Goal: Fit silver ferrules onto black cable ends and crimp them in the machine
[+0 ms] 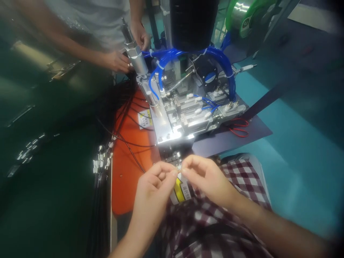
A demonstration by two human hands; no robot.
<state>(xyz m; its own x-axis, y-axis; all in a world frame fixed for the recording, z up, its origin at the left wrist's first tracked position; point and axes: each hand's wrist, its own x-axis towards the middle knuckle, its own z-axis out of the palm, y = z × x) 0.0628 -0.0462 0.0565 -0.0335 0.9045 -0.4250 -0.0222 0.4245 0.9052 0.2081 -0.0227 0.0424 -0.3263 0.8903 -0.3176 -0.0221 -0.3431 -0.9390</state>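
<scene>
My left hand (157, 184) and my right hand (205, 177) meet in front of the machine, thumb and fingers of each pinched together. Between the fingertips shows a tiny orange-coloured bit (179, 171), too small to name. Just beyond my fingers stands a metal machine (188, 122) with cylinders and blue air tubes (172, 53). Under my hands is a label with a yellow arrow (179, 191).
On the orange board (123, 193) lie thin black cables (131, 143). A bundle of silver-ended cables (100, 161) hangs at its left edge. Another person's hands (118, 61) work behind the machine. A green-rimmed wire spool (243, 18) and red wires (239, 129) are at right.
</scene>
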